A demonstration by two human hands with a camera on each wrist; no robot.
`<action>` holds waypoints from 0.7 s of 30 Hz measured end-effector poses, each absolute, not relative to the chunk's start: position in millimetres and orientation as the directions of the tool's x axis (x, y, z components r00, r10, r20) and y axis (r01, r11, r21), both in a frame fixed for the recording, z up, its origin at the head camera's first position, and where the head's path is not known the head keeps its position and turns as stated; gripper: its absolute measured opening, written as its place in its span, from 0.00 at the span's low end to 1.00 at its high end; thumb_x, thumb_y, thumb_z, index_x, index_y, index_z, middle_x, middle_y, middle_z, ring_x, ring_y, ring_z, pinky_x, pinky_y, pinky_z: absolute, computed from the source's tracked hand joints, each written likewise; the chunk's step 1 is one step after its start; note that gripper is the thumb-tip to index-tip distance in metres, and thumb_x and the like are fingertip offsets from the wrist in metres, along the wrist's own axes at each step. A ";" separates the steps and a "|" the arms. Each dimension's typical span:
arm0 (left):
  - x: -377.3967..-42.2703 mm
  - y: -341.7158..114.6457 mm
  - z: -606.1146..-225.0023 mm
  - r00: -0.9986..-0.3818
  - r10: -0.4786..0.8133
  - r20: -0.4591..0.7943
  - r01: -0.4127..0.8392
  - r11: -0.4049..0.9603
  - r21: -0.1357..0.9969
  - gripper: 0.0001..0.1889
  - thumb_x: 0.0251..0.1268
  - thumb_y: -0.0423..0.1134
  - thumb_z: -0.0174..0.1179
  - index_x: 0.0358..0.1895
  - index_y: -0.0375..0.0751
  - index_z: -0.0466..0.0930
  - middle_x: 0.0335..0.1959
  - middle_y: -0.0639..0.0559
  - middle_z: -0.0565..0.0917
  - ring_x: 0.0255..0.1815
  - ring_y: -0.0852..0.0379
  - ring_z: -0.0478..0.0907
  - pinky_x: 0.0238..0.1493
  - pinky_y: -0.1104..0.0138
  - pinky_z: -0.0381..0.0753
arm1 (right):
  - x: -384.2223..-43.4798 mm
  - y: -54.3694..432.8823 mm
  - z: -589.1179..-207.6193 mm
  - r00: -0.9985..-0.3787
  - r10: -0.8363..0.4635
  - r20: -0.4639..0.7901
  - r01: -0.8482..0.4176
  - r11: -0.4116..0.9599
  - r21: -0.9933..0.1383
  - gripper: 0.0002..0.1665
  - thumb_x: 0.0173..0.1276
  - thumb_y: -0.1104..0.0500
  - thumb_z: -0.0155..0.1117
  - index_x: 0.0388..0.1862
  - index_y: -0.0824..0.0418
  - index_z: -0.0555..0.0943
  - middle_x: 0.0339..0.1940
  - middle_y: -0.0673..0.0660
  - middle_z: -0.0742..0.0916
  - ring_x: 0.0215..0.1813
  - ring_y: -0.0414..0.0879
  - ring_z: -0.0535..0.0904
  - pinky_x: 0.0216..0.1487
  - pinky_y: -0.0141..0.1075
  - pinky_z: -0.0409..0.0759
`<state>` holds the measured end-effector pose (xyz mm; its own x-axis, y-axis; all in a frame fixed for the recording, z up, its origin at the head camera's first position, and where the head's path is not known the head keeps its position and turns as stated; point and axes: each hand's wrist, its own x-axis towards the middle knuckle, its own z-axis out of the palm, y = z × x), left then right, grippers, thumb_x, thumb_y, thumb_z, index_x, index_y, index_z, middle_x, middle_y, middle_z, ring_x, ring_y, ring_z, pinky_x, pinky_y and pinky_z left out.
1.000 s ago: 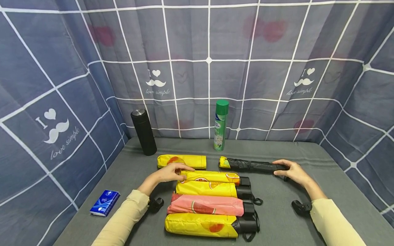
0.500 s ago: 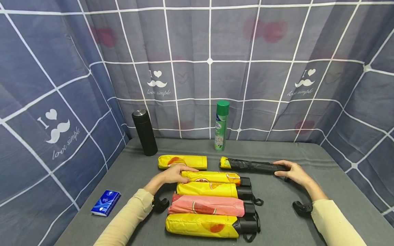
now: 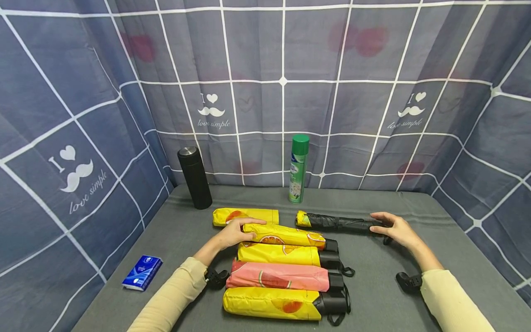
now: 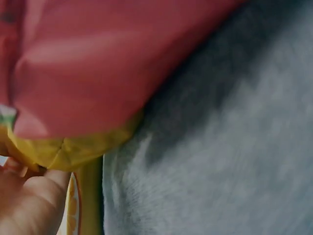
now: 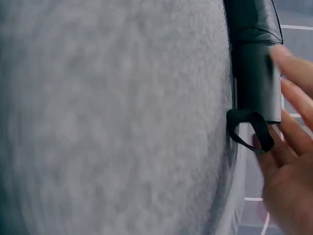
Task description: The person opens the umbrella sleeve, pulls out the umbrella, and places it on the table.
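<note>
In the head view, my left hand (image 3: 232, 234) pinches the left end of a yellow folded umbrella (image 3: 286, 234) printed with orange slices. Its left end is tipped up. In the left wrist view, the thumb lies beside a yellow umbrella tip (image 4: 73, 149), close to a pink umbrella (image 4: 98, 73). My right hand (image 3: 396, 229) is at the handle end of a slim black folded umbrella (image 3: 340, 223). The right wrist view has its fingers spread around the black handle (image 5: 257, 78), one blurred fingertip at the side; a strap loop (image 5: 249, 129) hangs below.
Nearer lie another yellow umbrella (image 3: 278, 254), a pink one (image 3: 278, 275) and a further yellow one (image 3: 269, 302), in a stack of rows. Behind are a yellow sleeve-like piece (image 3: 249, 216), a black flask (image 3: 195, 177) and a green spray can (image 3: 297, 169). A blue tissue pack (image 3: 142, 272) is left.
My left hand has shifted slightly right and raised the left end of the orange-slice umbrella. My right hand has moved slightly right and up along the black handle, its fingers looser.
</note>
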<state>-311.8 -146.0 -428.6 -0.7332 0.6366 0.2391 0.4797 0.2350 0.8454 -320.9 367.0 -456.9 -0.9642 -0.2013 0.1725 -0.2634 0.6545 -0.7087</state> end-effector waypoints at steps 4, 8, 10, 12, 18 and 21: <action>-313.4 -146.9 -430.6 -0.758 0.595 0.267 0.432 0.151 0.889 0.21 0.57 0.22 0.58 0.57 0.27 0.75 0.55 0.37 0.77 0.43 0.57 0.74 0.40 0.69 0.76 | -315.3 358.9 -443.4 -0.962 -0.189 0.199 -0.274 0.614 -0.740 0.36 0.64 0.48 0.65 0.65 0.65 0.69 0.63 0.69 0.72 0.66 0.68 0.61 0.59 0.60 0.62; -313.3 -146.6 -426.5 -0.775 0.564 0.285 0.407 0.101 0.908 0.21 0.57 0.20 0.56 0.56 0.25 0.74 0.54 0.36 0.77 0.37 0.57 0.73 0.35 0.69 0.76 | -310.7 340.1 -429.1 -0.944 -0.222 0.244 -0.329 0.586 -0.741 0.33 0.66 0.50 0.64 0.65 0.64 0.70 0.63 0.66 0.74 0.64 0.65 0.65 0.58 0.56 0.66; -312.4 -146.4 -423.3 -0.782 0.554 0.284 0.397 0.091 0.913 0.21 0.58 0.20 0.56 0.57 0.24 0.74 0.53 0.35 0.77 0.34 0.58 0.73 0.34 0.67 0.76 | -308.1 327.7 -423.2 -0.934 -0.247 0.260 -0.357 0.566 -0.743 0.31 0.66 0.51 0.64 0.64 0.64 0.71 0.62 0.66 0.75 0.63 0.63 0.67 0.57 0.54 0.68; -311.9 -147.1 -420.7 -0.793 0.539 0.285 0.385 0.079 0.920 0.20 0.58 0.20 0.56 0.56 0.23 0.74 0.53 0.34 0.77 0.30 0.60 0.73 0.33 0.66 0.76 | -305.5 315.0 -419.1 -0.921 -0.279 0.273 -0.385 0.540 -0.748 0.30 0.66 0.52 0.64 0.63 0.63 0.72 0.61 0.65 0.76 0.62 0.62 0.69 0.56 0.51 0.70; -320.8 -151.4 -423.0 -0.811 0.498 0.308 0.351 -0.006 0.936 0.21 0.59 0.18 0.55 0.58 0.20 0.70 0.56 0.35 0.76 0.35 0.62 0.76 0.37 0.69 0.79 | -299.3 282.8 -415.6 -0.858 -0.387 0.337 -0.490 0.424 -0.761 0.28 0.63 0.58 0.67 0.61 0.61 0.75 0.59 0.60 0.79 0.60 0.58 0.72 0.56 0.47 0.71; -327.2 -152.1 -425.9 -0.818 0.472 0.329 0.347 -0.052 0.936 0.21 0.60 0.17 0.54 0.59 0.21 0.69 0.55 0.42 0.78 0.42 0.61 0.78 0.40 0.69 0.79 | -297.2 271.5 -415.0 -0.830 -0.429 0.357 -0.522 0.369 -0.769 0.28 0.61 0.59 0.68 0.61 0.61 0.74 0.59 0.59 0.79 0.60 0.57 0.72 0.57 0.47 0.70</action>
<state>-327.2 -152.1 -425.9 -0.8176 0.4724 0.3292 0.3469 -0.0522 0.9364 -297.2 271.5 -415.0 -0.8298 -0.4286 0.3573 -0.5217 0.3688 -0.7692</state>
